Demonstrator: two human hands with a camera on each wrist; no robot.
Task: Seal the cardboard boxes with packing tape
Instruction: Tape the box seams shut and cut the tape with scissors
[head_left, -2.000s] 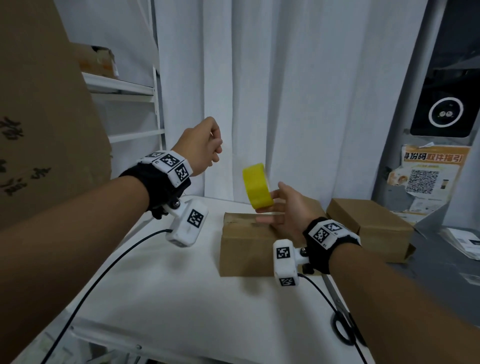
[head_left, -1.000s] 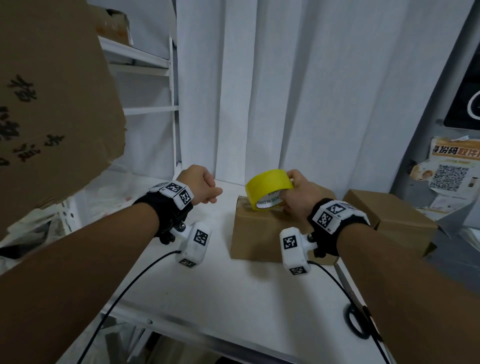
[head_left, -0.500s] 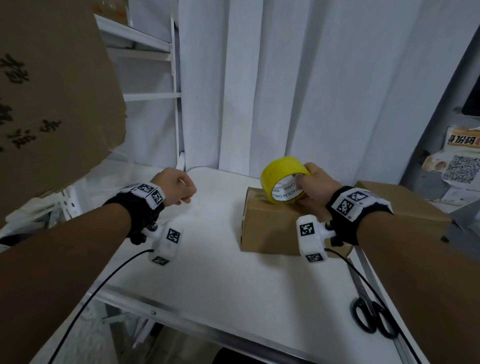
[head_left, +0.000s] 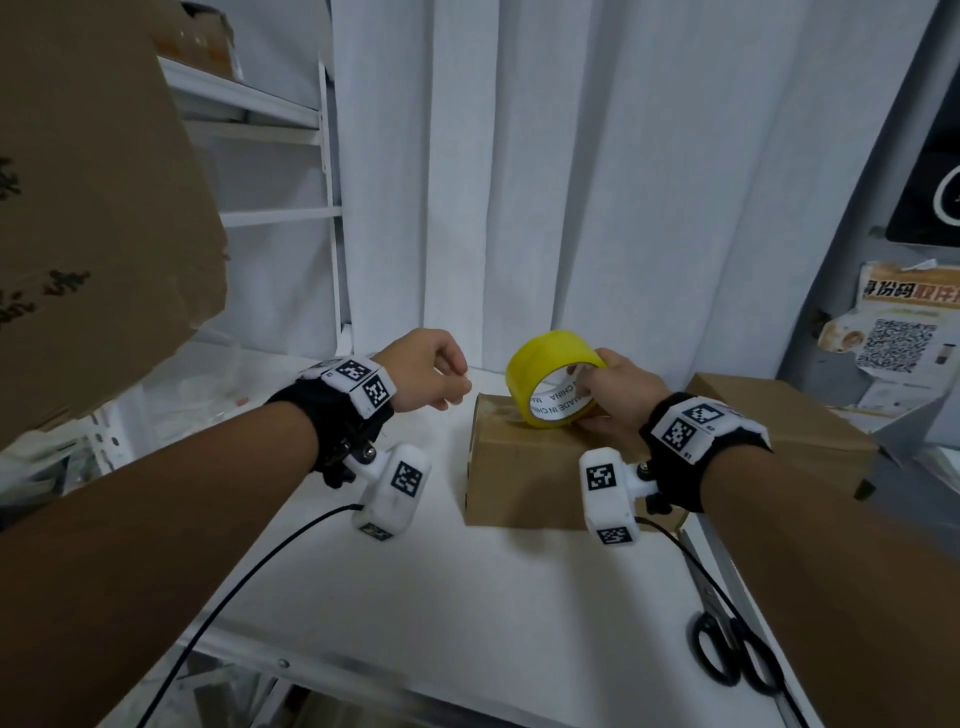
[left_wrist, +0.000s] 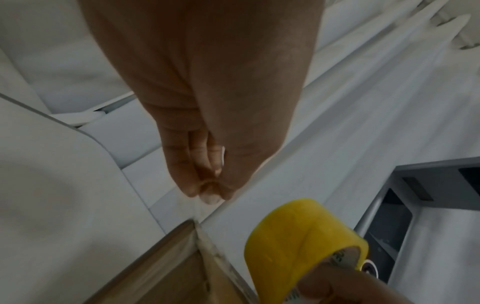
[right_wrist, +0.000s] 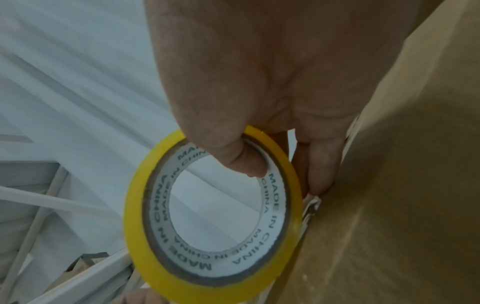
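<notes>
White desk (head_left: 395, 597), curtain-backed: cardboard box (head_left: 519, 467) near far edge; tape roll (head_left: 545, 374) atop it, grasped by right hand (head_left: 618, 395). Left hand (head_left: 421, 374) clenched, empty. Scissors (head_left: 732, 654) at right edge.

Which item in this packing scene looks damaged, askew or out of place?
Little stands out. The poster on the grey wall at right is crumpled and peeling at its edges. The scissors lie close to the white table's right edge. The tape roll rests normally on the box.
</notes>
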